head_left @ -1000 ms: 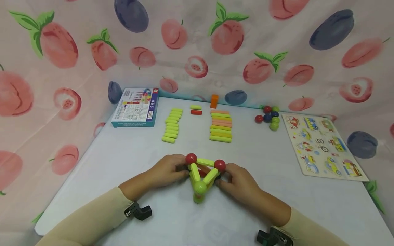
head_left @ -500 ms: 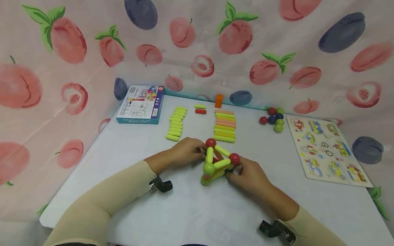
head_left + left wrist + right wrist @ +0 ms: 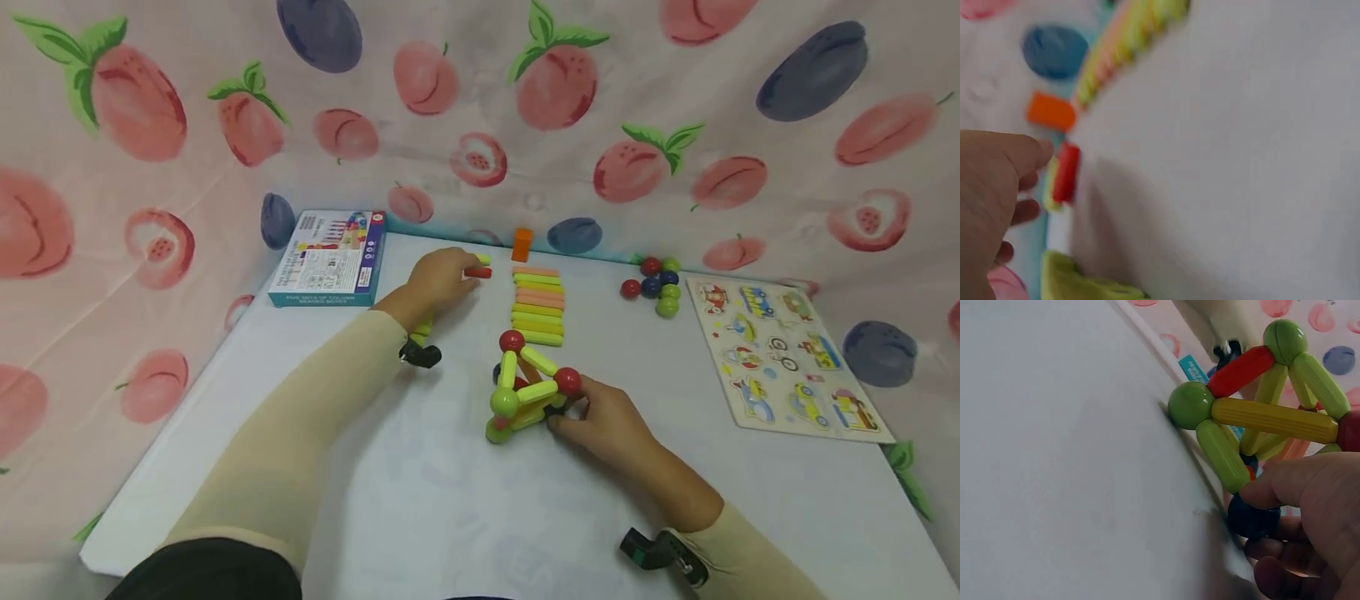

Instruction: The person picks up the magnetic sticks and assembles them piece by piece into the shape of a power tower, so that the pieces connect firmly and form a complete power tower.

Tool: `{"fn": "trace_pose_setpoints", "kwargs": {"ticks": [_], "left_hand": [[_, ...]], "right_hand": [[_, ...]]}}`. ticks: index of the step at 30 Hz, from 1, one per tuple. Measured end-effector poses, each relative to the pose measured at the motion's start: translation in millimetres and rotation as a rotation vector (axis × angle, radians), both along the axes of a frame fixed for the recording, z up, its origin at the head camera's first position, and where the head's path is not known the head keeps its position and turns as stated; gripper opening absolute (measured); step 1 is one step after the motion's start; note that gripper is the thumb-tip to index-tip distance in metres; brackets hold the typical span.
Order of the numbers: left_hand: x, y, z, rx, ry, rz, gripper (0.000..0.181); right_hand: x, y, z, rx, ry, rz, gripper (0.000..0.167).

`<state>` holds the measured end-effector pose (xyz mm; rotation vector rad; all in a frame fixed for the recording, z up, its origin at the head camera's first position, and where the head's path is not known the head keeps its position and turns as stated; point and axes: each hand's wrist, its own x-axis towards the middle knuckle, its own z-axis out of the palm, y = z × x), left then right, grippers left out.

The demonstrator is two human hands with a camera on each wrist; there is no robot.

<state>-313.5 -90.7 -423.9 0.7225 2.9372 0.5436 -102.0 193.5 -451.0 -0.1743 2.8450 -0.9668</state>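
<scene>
The left hand (image 3: 442, 283) is at the red stick (image 3: 477, 272), beside a light green stick (image 3: 482, 259) at the back of the table. In the left wrist view its fingers hang relaxed by the red stick (image 3: 1067, 173), with no grip on it to be seen. The right hand (image 3: 617, 423) holds the lower right corner of a frame of sticks and balls (image 3: 536, 391). Thumb and fingers of the right hand (image 3: 1310, 519) pinch a dark blue ball (image 3: 1254, 515) in the right wrist view, where green balls (image 3: 1190, 405) and a yellow stick (image 3: 1275, 420) also show.
A row of green, yellow and pink sticks (image 3: 537, 315) lies behind the frame. An orange block (image 3: 522, 244) stands at the back edge. Loose balls (image 3: 650, 287) and a picture board (image 3: 787, 358) are on the right, a box (image 3: 326, 258) at the back left.
The left hand has let go of the frame and moved back to the red stick. The frame has turned and shifted back and to the right, with the right hand still on it.
</scene>
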Motion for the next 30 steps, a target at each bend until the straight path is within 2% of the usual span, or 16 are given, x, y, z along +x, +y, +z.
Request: {"fn": "trace_pose_setpoints", "kwargs": {"ticks": [3,6,8,10,12,13,15,17,18,19,22,24,27,30], "left_hand": [[-18.0,5.2,-13.9,-0.150,0.074,0.042,0.041],[-24.0,11.4,-23.6,-0.252,0.121,0.075,0.036],[-24.7,15.6,-26.4,-0.275,0.134,0.109,0.032],[-22.9,18.3,-25.5,-0.240,0.124,0.135,0.030],[-18.2,19.1,-21.2,-0.090,0.065,0.146,0.027],[-13.2,19.3,-17.0,0.038,0.006,0.146,0.027],[1.2,19.0,-6.7,0.346,-0.124,0.120,0.028],[23.9,12.3,4.9,0.645,-0.261,0.070,0.027],[37.1,9.1,10.5,0.759,-0.324,0.039,0.027],[50.7,6.0,15.7,0.835,-0.376,0.005,0.028],[86.3,-1.3,25.3,0.929,-0.456,-0.100,0.027],[102.2,-2.4,27.8,0.926,-0.461,-0.136,0.026],[113.1,0.1,27.3,0.885,-0.420,-0.162,0.025],[115.3,2.6,24.5,0.831,-0.372,-0.161,0.023]], "right_hand": [[0.5,-1.1,1.1,-0.003,-0.018,0.011,0.051],[0.9,-2.7,1.0,-0.002,-0.016,0.020,0.050],[1.2,-2.8,0.6,-0.005,-0.005,0.018,0.049],[1.6,-2.4,0.0,-0.011,0.007,0.013,0.048],[2.4,-1.2,-0.1,-0.023,0.011,0.001,0.046],[3.0,-0.5,0.2,-0.029,0.009,-0.008,0.046],[3.8,1.5,1.2,-0.033,0.006,-0.032,0.044],[2.7,0.4,1.8,-0.030,0.014,-0.045,0.042],[1.8,-0.1,2.3,-0.026,0.018,-0.047,0.041],[0.4,-0.5,2.7,-0.019,0.026,-0.046,0.040],[-4.4,-2.0,4.3,-0.008,0.047,-0.035,0.038],[-6.3,-3.8,5.4,-0.015,0.039,-0.027,0.040],[-5.9,-7.5,5.1,-0.030,0.019,-0.029,0.042],[-2.7,-12.0,2.9,-0.038,0.003,-0.038,0.041]]}}
